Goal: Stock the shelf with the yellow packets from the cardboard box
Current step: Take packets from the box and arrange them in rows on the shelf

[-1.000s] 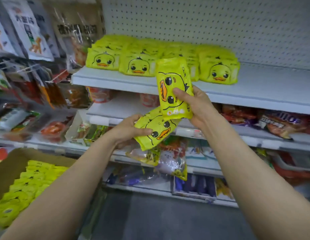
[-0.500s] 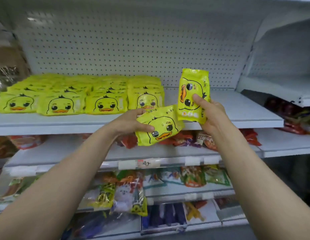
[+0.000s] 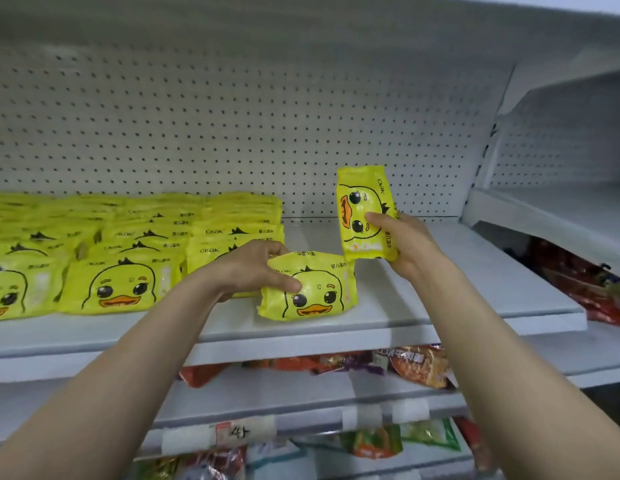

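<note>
My left hand (image 3: 253,268) gripped a yellow packet (image 3: 310,289) on the shelf (image 3: 457,292), face out beside the stocked rows (image 3: 135,251); my right hand (image 3: 402,237) clutched a spare packet (image 3: 364,216) upright.

left hand (image 3: 248,268) grips yellow packet (image 3: 310,287) lying on shelf (image 3: 440,292) | right hand (image 3: 407,242) holds upright packet (image 3: 365,213) above shelf | stocked packets (image 3: 121,251) at left

Yellow packets (image 3: 308,289) with black-outlined orange-billed ducks; white perforated backboard (image 3: 232,116)
</note>
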Motion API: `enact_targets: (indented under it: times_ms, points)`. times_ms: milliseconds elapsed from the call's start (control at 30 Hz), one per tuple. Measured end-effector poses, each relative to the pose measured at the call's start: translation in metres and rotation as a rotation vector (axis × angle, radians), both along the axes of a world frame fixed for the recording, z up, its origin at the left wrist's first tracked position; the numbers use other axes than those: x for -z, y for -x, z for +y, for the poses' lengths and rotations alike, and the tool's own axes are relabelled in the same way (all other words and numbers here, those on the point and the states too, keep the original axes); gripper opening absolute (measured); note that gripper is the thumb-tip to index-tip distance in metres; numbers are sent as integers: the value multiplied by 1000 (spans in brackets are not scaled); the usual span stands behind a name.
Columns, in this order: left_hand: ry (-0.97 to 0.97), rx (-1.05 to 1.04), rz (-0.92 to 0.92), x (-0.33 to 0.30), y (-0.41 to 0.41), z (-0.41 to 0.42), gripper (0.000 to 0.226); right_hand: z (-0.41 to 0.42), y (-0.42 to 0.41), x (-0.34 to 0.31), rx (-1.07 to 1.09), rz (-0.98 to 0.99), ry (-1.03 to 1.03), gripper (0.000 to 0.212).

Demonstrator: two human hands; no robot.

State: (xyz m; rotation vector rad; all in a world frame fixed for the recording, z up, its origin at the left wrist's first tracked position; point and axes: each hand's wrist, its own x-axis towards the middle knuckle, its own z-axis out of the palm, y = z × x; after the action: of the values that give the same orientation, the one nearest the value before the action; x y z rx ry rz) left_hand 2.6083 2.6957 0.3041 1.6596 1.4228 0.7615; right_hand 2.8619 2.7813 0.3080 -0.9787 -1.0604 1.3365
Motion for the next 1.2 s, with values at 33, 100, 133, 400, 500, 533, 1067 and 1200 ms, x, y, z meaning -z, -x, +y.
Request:
enact_targets:
  times_ms: [33,100,133,400,500,533,1067,1200]
  points:
    - [-4,-6,8,0,-2,5,38,12,0,1,-10,-24,2,26]
    - [-19,-16,10,1,-6,12,36,35,0,3,-38,-58,-21,23]
    - [-20,-23,3,1,-8,14,35,47,1,5,-56,-62,-35,21]
    - [9,-61,-24,5,-12,22,31,128,24,25,-183,-466,-103,39]
    - [-8,-68,-16,4,-13,20,34,153,35,28,-236,-643,-149,36]
    - [-14,-73,-16,4,-13,19,35,160,39,27,-264,-707,-170,35]
    - [-24,-168,-27,-4,-14,30,35,206,72,20,-43,-1383,-740,53]
    - [-38,-166,-29,-6,-15,34,32,204,75,27,85,-1415,-837,51]
